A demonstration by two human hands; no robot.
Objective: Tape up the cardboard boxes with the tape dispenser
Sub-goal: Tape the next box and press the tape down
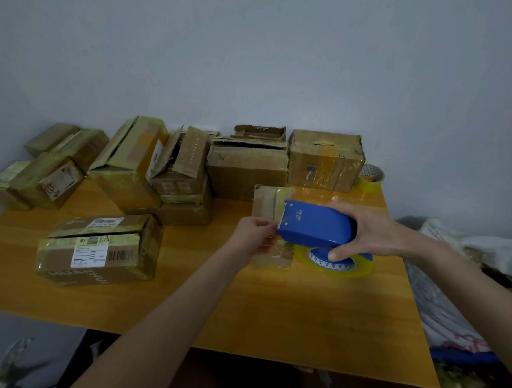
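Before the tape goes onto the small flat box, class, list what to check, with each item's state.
1. Blue plastic tape dispenser gripped by right hand: ok.
2. Yellowish tape roll seated in the dispenser: ok.
3. Left hand pinching tape at the cutter: cannot tell, tape too clear.
4. Small flat cardboard box lying under the dispenser on yellow wooden table: ok.
5. Box seam closed: cannot tell, hands cover part.

A yellow wooden table (pixel 273 306) stands against a pale grey wall (pixel 254 61). Right of it lies a heap of crumpled plastic sheets (pixel 449 313).
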